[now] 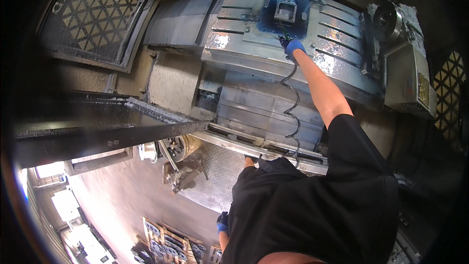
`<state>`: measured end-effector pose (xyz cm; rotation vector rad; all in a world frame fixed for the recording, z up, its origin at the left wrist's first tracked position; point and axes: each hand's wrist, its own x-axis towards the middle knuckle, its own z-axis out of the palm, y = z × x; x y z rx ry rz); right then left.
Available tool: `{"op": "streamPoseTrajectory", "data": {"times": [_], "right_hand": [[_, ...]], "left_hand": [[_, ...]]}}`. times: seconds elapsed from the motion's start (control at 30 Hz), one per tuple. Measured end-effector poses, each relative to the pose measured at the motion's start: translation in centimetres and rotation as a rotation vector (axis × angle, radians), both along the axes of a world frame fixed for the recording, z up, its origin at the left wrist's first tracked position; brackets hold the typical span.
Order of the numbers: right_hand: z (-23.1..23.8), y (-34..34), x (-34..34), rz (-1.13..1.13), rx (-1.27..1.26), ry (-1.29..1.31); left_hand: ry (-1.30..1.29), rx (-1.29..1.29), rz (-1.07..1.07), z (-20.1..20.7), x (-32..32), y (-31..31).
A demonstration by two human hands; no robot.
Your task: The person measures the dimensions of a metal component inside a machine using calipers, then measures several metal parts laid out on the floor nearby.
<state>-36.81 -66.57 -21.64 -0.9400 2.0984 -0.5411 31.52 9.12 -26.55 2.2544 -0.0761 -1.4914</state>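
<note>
My right hand (291, 46), in a blue and black glove, reaches out over the slotted metal machine table (237, 41). It is closed around an air blow gun (285, 32), whose nozzle side is toward the fixture. From the grip a black coiled hose (298, 127) hangs down past the table's front. Just beyond the hand lies a dark blue fixture plate (265, 18), with a square metal frame (293, 17) on it. My left hand (223, 222), gloved the same way, hangs low beside my body, away from the table; its fingers are too small and dark to read.
Wet, shiny coolant covers parts of the table. A round rotary unit (387, 22) stands at the table's right end. An open machine door (107, 137) juts in at left. Below are a chip-strewn machine part (183, 178) and pallets of metal parts (168, 244).
</note>
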Motion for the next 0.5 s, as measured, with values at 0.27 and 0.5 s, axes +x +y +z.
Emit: {"op": "streamPoseTrajectory", "data": {"times": [0.27, 0.5], "right_hand": [[2.9, 1.5, 3.3, -0.054, -0.039, -0.135], [-2.1, 1.5, -2.1, -0.089, 0.057, -0.126]], "left_hand": [[-0.023, 0.000, 0.102, 0.8, -0.2, 2.5], [-0.059, 0.020, -0.091, -0.6, -0.5, 1.1]]}}
